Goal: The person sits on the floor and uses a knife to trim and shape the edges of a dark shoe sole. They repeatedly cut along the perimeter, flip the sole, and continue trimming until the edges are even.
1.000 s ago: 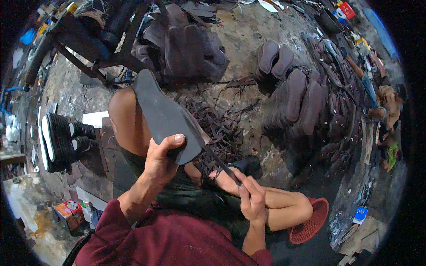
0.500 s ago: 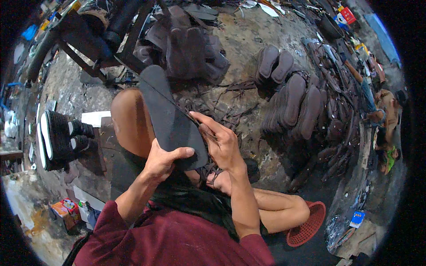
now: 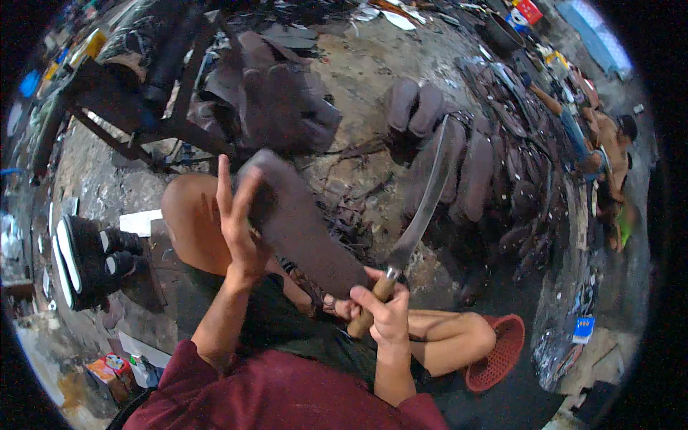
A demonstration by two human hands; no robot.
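Observation:
A brown shoe sole [image 3: 304,226] slants across my lap, its textured face toward me. My left hand [image 3: 242,233] is open beside the sole's far end, its fingers stretched out and slightly blurred. Whether its palm touches the sole is unclear. My right hand [image 3: 387,313] is closed around the wooden handle of a long curved knife [image 3: 428,208]. The blade points up and away to the right, apart from the sole. With its thumb, the same hand also pins the sole's near end against the handle.
Stacked brown soles [image 3: 476,175] stand on the floor at the right, beside a heap of dark pieces. Brown sheets [image 3: 279,107] are piled ahead. Black-and-white soles [image 3: 75,261] lie left, near a dark metal stand [image 3: 125,93]. A red basket [image 3: 498,355] is by my knee; another person [image 3: 609,150] sits far right.
The sole has turned over from its smooth dark grey face to its brown one. My left hand has let go and spread its fingers. The knife now shows clearly, swung out to the right.

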